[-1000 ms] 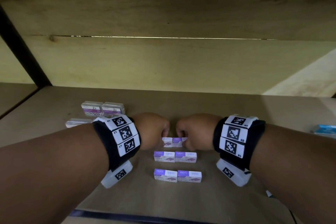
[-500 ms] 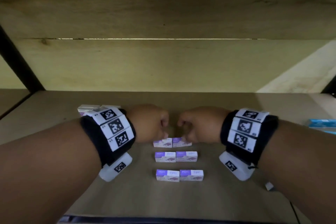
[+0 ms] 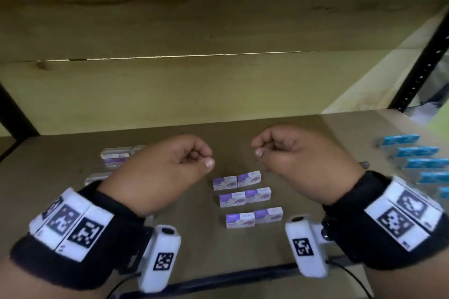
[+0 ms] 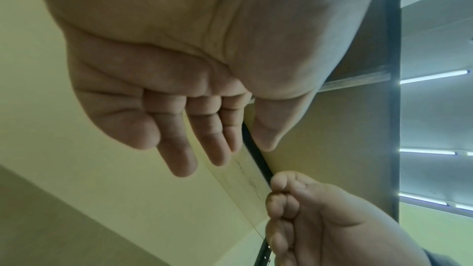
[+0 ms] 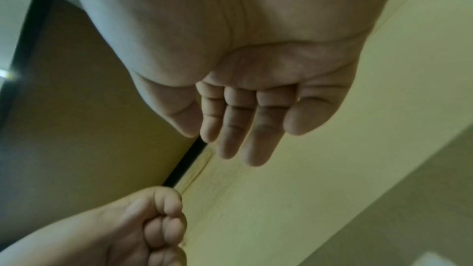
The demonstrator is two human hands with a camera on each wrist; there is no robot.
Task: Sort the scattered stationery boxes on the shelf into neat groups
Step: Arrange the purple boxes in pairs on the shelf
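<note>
Six small purple-and-white stationery boxes lie in three rows of two on the brown shelf (image 3: 206,252): a far pair (image 3: 237,180), a middle pair (image 3: 245,197) and a near pair (image 3: 254,218). My left hand (image 3: 199,158) hovers left of the far pair, fingers loosely curled and empty. On the other side my right hand (image 3: 263,149) hangs the same way, apart from the boxes. The left wrist view shows the left hand (image 4: 240,149) empty, and the right wrist view shows the right hand (image 5: 220,145) empty.
More purple-and-white boxes (image 3: 116,156) sit at the back left, partly hidden by my left hand, with another (image 3: 97,177) nearer. Several blue boxes (image 3: 418,152) line the right side. A wooden back wall, a black upright (image 3: 422,60) and the shelf's dark front edge (image 3: 243,277) bound the space.
Both hands have let go of the far pair of purple boxes, risen and moved apart. The head view has shifted, so the blue boxes on the right now show.
</note>
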